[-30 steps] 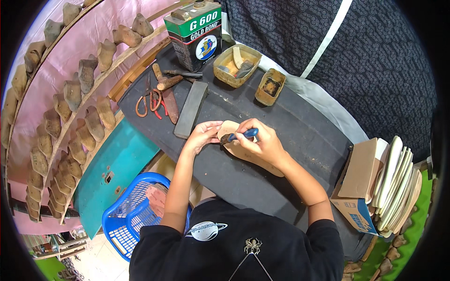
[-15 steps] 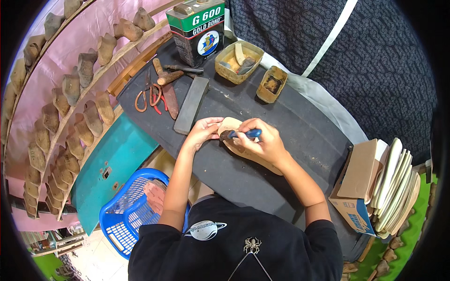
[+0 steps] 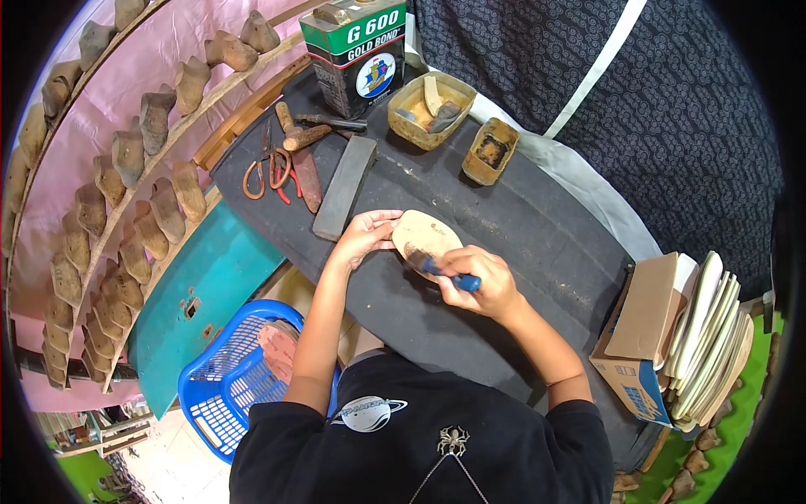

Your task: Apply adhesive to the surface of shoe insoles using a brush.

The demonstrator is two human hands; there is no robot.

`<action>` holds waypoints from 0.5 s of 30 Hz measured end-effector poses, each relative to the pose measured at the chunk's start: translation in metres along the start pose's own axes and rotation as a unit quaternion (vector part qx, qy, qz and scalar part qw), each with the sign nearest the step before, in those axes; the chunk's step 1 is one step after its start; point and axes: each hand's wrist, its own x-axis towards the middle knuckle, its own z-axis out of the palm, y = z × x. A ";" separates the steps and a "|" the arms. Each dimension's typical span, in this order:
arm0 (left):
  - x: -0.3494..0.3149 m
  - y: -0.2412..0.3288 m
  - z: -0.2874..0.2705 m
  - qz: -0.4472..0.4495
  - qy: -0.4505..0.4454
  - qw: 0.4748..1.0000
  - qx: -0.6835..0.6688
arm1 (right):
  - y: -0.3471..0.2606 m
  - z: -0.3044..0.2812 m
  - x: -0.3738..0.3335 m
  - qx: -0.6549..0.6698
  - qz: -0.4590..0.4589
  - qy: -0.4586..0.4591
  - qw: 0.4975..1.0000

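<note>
A tan insole (image 3: 426, 228) lies at the middle of the dark worktable, a small dark mark near its rounded far end. My left hand (image 3: 367, 238) pinches its left edge, thumb and fingers closed on the rim. In my right hand (image 3: 491, 286) is a brush with a blue handle (image 3: 468, 283). Its dark bristles rest against the left part of the insole, slightly blurred by motion. The hand and brush cover the insole's near part.
A grey sharpening stone (image 3: 345, 189) lies beyond my left hand, beside scissors (image 3: 280, 168) and a hammer (image 3: 294, 134). Behind are a tall can (image 3: 353, 59) and two stained tubs (image 3: 431, 113). A cardboard box (image 3: 642, 323) stands right; a blue basket (image 3: 210, 370) lower left.
My right hand and the brush have moved toward me and a little right along the insole, uncovering its far end. My left hand keeps its place on the edge.
</note>
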 end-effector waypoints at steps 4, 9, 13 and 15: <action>0.000 0.001 0.000 -0.004 0.006 1.000 0.018 | 0.006 0.014 0.000 -0.012 0.017 -0.029 0.999; 0.001 -0.003 -0.001 -0.007 -0.004 1.000 -0.003 | -0.001 0.001 -0.007 -0.002 -0.019 -0.080 0.997; 0.000 -0.002 -0.002 0.001 -0.005 1.000 0.004 | -0.005 -0.007 -0.014 0.002 -0.025 -0.091 0.995; 0.000 -0.001 -0.001 0.002 -0.005 1.000 0.013 | -0.005 -0.003 -0.012 0.001 -0.022 -0.057 0.998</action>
